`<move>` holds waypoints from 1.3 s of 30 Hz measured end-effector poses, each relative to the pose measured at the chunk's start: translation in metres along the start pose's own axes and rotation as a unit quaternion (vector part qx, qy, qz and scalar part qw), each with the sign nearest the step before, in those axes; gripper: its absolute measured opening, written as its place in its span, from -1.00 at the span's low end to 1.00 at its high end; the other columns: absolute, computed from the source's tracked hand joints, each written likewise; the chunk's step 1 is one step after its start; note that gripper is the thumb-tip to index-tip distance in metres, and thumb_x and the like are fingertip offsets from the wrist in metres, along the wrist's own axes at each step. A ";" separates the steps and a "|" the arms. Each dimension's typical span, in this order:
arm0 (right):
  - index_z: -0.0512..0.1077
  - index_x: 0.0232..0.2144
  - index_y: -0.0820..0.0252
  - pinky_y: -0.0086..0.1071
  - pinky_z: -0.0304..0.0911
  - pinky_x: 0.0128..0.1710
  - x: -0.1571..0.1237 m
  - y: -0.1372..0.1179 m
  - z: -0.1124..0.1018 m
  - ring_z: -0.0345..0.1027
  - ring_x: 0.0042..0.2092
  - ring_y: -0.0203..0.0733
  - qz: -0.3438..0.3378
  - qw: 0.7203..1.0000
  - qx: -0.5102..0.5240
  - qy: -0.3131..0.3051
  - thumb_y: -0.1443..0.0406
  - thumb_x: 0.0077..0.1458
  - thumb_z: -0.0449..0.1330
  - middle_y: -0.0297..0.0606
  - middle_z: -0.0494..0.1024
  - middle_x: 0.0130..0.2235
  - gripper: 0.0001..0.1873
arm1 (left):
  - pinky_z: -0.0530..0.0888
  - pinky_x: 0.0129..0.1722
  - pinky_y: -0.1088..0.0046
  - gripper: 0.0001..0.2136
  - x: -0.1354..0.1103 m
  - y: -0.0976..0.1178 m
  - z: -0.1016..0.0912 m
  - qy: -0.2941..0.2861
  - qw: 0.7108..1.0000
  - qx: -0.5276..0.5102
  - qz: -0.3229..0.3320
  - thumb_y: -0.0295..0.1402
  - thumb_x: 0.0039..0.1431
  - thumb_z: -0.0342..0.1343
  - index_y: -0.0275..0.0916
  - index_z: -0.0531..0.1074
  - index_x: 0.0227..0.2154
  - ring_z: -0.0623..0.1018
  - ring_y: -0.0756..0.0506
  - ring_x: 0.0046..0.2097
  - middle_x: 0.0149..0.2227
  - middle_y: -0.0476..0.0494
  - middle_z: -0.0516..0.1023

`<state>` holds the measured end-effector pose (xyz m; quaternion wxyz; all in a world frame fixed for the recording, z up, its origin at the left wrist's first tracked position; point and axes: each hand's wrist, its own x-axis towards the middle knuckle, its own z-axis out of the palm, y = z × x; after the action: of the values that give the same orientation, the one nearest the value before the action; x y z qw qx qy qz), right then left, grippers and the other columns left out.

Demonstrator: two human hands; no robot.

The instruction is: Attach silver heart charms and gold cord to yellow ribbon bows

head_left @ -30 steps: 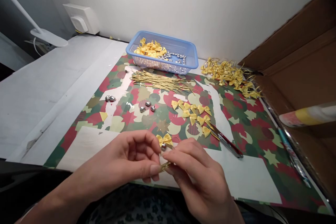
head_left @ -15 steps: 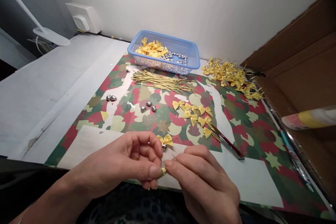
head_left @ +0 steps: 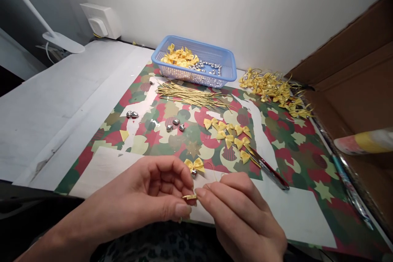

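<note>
Close to me, above a white paper strip [head_left: 307,213], a short doubled piece of gold cord [head_left: 189,197] spans the fingertips of both hands. The curled fingers and thumb of my left hand [head_left: 159,192] close on its left end. My right hand [head_left: 242,213] pinches at the right end, and a thin thread loops up behind its fingers. Just beyond my hands lies a yellow ribbon bow [head_left: 194,164] with a silver bell [head_left: 194,173] at its middle. Whether the cord joins this bow is hidden by my fingers.
Gold cords [head_left: 190,94] lie before a blue basket [head_left: 196,75] of bows and bells. Loose bells [head_left: 176,122], several yellow bows [head_left: 229,139] and scissors [head_left: 270,170] rest on the patterned paper. Finished-looking bows [head_left: 273,90] are heaped by a cardboard box [head_left: 353,77].
My left fingers have opened slightly, so more of the gold cord shows between my hands. My right hand has shifted a little. The whole view has moved slightly.
</note>
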<state>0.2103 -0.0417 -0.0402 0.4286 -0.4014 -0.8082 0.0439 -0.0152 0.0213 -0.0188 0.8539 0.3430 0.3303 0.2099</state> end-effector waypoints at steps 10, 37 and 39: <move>0.62 0.01 0.29 -0.18 0.49 -0.18 -0.003 -0.005 0.003 0.55 -0.15 -0.10 -0.012 0.998 -0.045 0.034 0.48 0.37 0.23 -0.16 0.75 -0.14 -0.76 | 0.54 -0.30 0.71 -0.89 0.007 0.006 0.002 -0.013 0.995 0.089 0.037 -0.31 0.26 0.40 -0.17 0.76 -0.37 0.58 -0.06 -0.06 -0.09 -0.14 0.60; 0.44 -0.38 0.14 -0.39 0.09 -0.43 0.021 -0.005 -0.006 0.24 -0.37 -0.27 0.395 0.837 0.329 -0.188 0.15 0.41 0.12 -0.36 0.42 -0.39 -0.69 | 0.47 -0.03 0.55 -0.78 0.007 0.002 0.002 -0.006 0.980 0.190 0.063 -0.50 0.23 0.33 -0.12 0.71 -0.50 0.44 -0.14 0.13 -0.42 -0.07 0.50; 0.41 -0.39 0.14 -0.40 0.08 -0.43 0.022 -0.005 -0.007 0.21 -0.37 -0.29 0.390 0.842 0.324 -0.183 0.20 0.40 0.12 -0.38 0.38 -0.40 -0.71 | 0.47 -0.06 0.55 -0.79 0.007 0.002 0.003 -0.009 0.979 0.194 0.060 -0.50 0.23 0.32 -0.12 0.71 -0.50 0.46 -0.14 0.11 -0.41 -0.06 0.50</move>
<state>0.2052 -0.0322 -0.0193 0.3258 -0.5062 -0.5888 0.5394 -0.0083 0.0256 -0.0190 0.7597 0.5235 0.3358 0.1899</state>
